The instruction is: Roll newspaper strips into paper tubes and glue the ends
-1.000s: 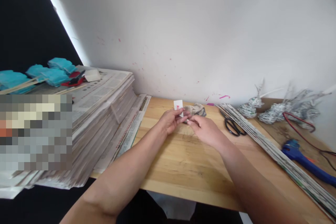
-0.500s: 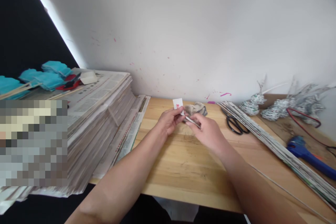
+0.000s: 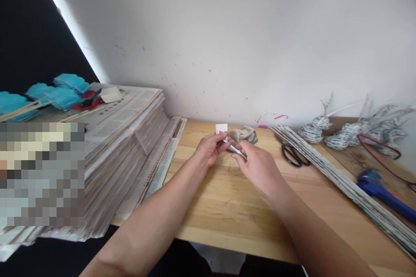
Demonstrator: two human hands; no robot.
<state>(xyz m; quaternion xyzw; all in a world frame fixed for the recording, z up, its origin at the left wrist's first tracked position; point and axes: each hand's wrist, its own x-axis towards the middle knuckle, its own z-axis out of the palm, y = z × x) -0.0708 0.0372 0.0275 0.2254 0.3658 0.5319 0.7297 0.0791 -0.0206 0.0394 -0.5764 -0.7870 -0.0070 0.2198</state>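
Observation:
Above the wooden table (image 3: 224,207), my left hand (image 3: 209,149) pinches a small white paper strip (image 3: 221,128) whose flat end stands up past the fingertips. The rest of the strip runs as a thin roll (image 3: 238,151) towards the right. Its other end is gripped by my right hand (image 3: 255,160), thumb and fingers closed round it. Just behind the hands lies a crumpled grey-beige cloth (image 3: 243,133). Black-handled scissors (image 3: 292,155) rest to the right of my right hand.
A tall newspaper stack (image 3: 130,138) fills the left, topped by blue bundles (image 3: 69,91) and a red-black tool (image 3: 87,100). Long paper rods (image 3: 344,181), a blue glue gun (image 3: 380,190) and woven paper figures (image 3: 344,136) lie right. A wall (image 3: 227,43) rises behind.
The fingers of both hands have shifted slightly on the paper, and its upright end shows turned a little. The view has moved slightly. The thin rod by the right forearm no longer shows.

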